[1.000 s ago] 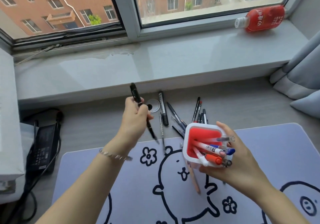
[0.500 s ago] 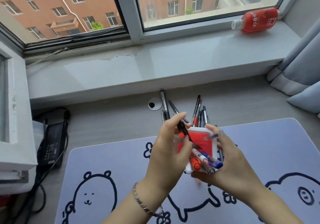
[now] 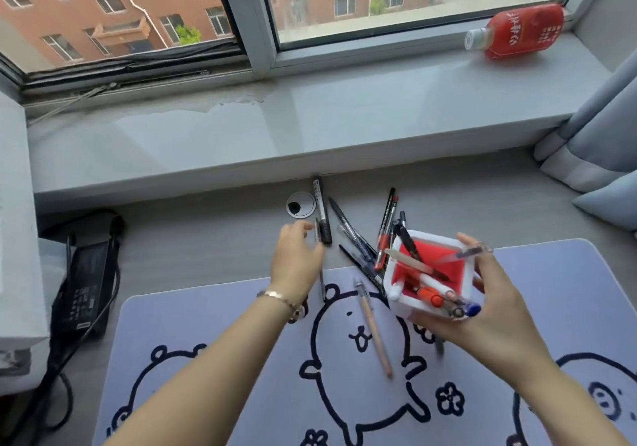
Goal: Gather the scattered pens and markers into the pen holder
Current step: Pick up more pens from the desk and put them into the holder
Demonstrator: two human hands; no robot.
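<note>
My right hand (image 3: 489, 311) grips the white pen holder (image 3: 396, 273) with a red inside, tilted toward me above the mat. Several pens and markers stick out of it, among them a black pen, an orange marker and a blue-capped pen. My left hand (image 3: 296, 259) hovers empty, fingers apart, just left of a thick black marker (image 3: 322, 211) and a thin grey pen (image 3: 317, 230) on the desk. A loose bunch of pens (image 3: 358, 242) lies behind the holder. A beige pen (image 3: 374, 330) rests on the mat.
A lilac desk mat (image 3: 224, 342) with cartoon drawings covers the near desk. A round cable grommet (image 3: 300, 205) sits near the sill. A black power adapter (image 3: 86, 273) with cords lies at left. A red bottle (image 3: 517, 31) lies on the windowsill; curtains (image 3: 599, 135) hang at right.
My left hand dropped the black pen into the holder, then moved left and away toward the pens on the desk. The holder stayed in my right hand.
</note>
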